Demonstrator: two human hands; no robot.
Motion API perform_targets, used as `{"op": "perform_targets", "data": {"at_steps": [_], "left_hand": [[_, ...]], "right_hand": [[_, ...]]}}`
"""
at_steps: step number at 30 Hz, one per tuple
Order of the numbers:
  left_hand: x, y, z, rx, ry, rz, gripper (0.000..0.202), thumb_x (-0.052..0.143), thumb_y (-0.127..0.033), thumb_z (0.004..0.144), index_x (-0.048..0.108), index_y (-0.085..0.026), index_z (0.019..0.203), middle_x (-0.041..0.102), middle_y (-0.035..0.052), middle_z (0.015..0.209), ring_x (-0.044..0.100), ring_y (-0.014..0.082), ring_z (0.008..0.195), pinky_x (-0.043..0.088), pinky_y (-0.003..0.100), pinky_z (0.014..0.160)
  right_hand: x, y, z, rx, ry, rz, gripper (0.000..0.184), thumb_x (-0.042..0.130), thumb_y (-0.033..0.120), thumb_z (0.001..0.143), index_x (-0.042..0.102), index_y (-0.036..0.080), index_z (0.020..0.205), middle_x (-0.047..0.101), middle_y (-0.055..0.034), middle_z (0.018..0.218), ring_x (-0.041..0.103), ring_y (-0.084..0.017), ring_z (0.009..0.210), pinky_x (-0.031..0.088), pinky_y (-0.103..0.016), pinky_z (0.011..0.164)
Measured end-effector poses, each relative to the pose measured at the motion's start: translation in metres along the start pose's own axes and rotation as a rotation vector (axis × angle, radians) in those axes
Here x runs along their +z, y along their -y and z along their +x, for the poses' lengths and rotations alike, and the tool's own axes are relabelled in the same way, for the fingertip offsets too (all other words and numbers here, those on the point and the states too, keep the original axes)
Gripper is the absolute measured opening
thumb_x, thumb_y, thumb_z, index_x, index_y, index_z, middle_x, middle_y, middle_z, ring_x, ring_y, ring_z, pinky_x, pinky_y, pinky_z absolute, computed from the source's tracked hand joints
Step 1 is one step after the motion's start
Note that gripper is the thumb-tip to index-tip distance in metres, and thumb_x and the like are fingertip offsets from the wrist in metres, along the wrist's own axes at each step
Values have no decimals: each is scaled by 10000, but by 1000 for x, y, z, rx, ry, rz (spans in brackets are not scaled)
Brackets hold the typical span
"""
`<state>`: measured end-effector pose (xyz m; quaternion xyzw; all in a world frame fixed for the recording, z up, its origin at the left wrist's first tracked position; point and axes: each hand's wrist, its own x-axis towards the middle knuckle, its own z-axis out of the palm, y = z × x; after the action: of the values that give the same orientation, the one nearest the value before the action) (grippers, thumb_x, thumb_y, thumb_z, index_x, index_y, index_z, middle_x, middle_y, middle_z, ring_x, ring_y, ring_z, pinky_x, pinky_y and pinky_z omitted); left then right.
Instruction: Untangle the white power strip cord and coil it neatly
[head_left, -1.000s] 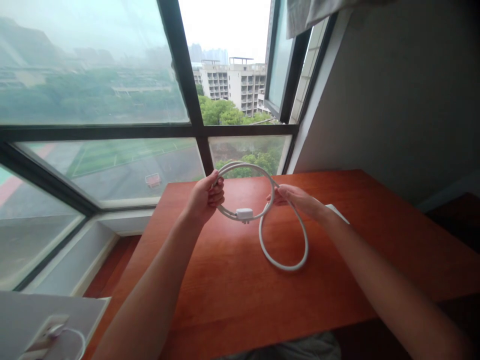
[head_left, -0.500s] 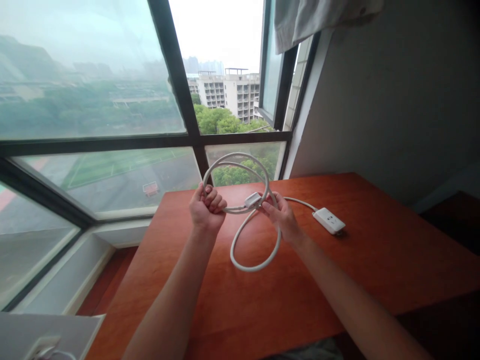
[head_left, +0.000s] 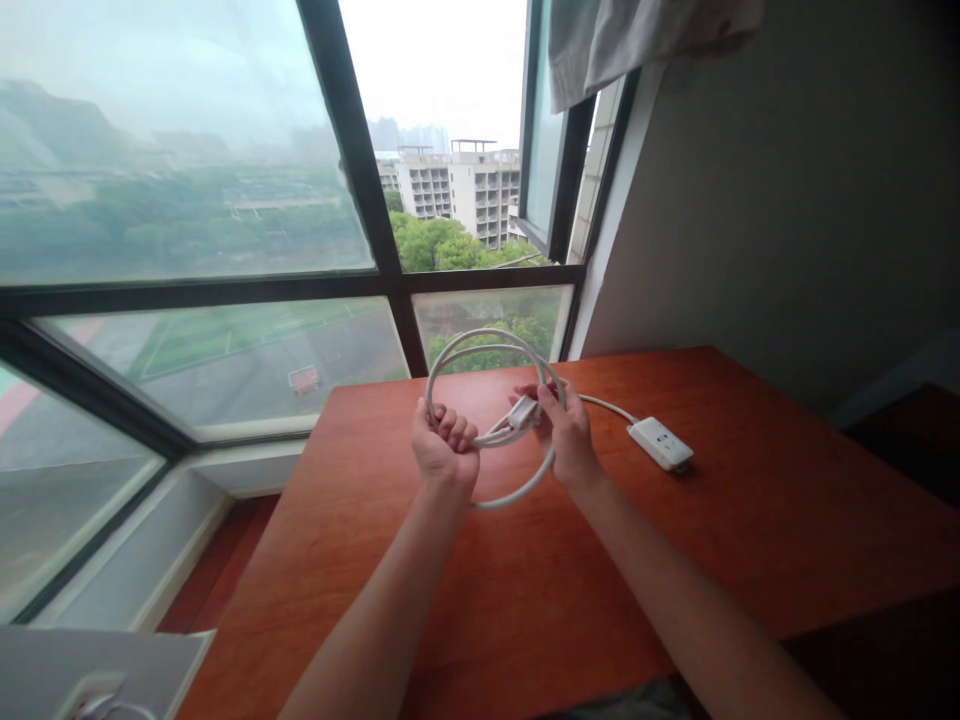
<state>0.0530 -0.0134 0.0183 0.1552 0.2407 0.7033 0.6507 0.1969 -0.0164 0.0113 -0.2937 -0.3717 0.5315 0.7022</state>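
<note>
I hold a white power cable (head_left: 480,350) wound into loops above a reddish wooden table (head_left: 525,580). My left hand (head_left: 445,447) is clenched round the left side of the coil. My right hand (head_left: 566,432) pinches the coil's right side, with the white plug (head_left: 523,412) between thumb and fingers. From there the cable runs right to a white socket block (head_left: 660,443) lying flat on the table.
A large dark-framed window (head_left: 360,200) stands just behind the table's far edge, and a grey wall (head_left: 787,200) bounds the right side. A light cloth (head_left: 637,35) hangs at the top. A white surface with a charger (head_left: 90,690) shows at the bottom left.
The large lower loop has been drawn up into the coil and now hangs smaller. Both hands have come closer together, and my right hand has taken hold of the plug.
</note>
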Motion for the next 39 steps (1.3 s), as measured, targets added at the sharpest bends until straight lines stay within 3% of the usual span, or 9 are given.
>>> {"op": "perform_targets", "data": {"at_steps": [4, 8, 13, 17, 20, 24, 30, 34, 39], "left_hand": [[-2, 24, -9, -151, -150, -67, 382, 304, -356, 957, 360, -191, 618, 288, -64, 444, 326, 62, 358, 304, 179, 403], [-10, 24, -8, -303, -195, 74, 295, 383, -336, 912, 529, -164, 721, 519, 18, 564, 544, 114, 524, 472, 240, 549], [-14, -9, 11, -251, 123, 442, 293, 643, -401, 782, 621, -138, 909, 581, 17, 676, 552, 108, 562, 479, 237, 575], [6, -29, 21, -209, 481, 867, 363, 697, -412, 761, 639, -123, 972, 602, 38, 761, 516, 80, 536, 411, 198, 504], [24, -30, 24, -209, 627, 941, 353, 676, -439, 779, 630, -120, 921, 511, -13, 647, 399, 44, 462, 288, 169, 419], [32, -22, 22, -129, 581, 894, 319, 653, -436, 801, 592, -124, 834, 333, -75, 545, 267, 26, 427, 172, 157, 390], [22, -18, 15, -31, 431, 736, 306, 661, -427, 794, 541, -146, 804, 268, -93, 530, 202, 22, 417, 150, 142, 383], [18, -19, 13, 28, 355, 643, 303, 669, -414, 790, 516, -152, 788, 252, -99, 530, 189, 18, 414, 153, 133, 379], [14, -20, 13, 49, 350, 586, 287, 654, -404, 809, 520, -151, 802, 236, -100, 537, 183, 16, 409, 146, 130, 374]], "right_hand": [[-3, 0, 4, -57, -80, -20, 235, 633, 422, 830, 510, 227, 877, 588, 17, 743, 620, -127, 695, 545, -235, 608], [-16, 10, 11, -22, 1, -67, 241, 621, 437, 840, 514, 222, 816, 539, 25, 726, 555, -100, 610, 486, -196, 504], [-35, 29, 18, 92, 177, -83, 258, 666, 422, 808, 589, 229, 961, 486, 45, 681, 571, -114, 668, 508, -220, 589], [-40, 45, 19, 182, 357, -200, 279, 669, 407, 811, 623, 201, 992, 522, 30, 672, 579, -123, 680, 486, -214, 584], [-40, 54, 21, 199, 411, -292, 297, 664, 413, 815, 634, 188, 1007, 567, 13, 690, 574, -119, 650, 464, -205, 547], [-40, 57, 24, 206, 347, -332, 305, 660, 431, 812, 649, 188, 994, 637, -22, 799, 578, -112, 624, 448, -193, 488], [-39, 55, 19, 243, 275, -213, 323, 572, 454, 871, 626, 217, 1084, 665, -71, 1064, 663, -172, 813, 547, -284, 702], [-37, 52, 9, 255, 271, -215, 335, 564, 462, 874, 659, 159, 983, 686, -88, 960, 662, -175, 784, 541, -296, 749], [-39, 48, 1, 255, 276, -268, 407, 521, 511, 888, 673, 144, 976, 697, -89, 823, 640, -165, 702, 513, -271, 656]]}}
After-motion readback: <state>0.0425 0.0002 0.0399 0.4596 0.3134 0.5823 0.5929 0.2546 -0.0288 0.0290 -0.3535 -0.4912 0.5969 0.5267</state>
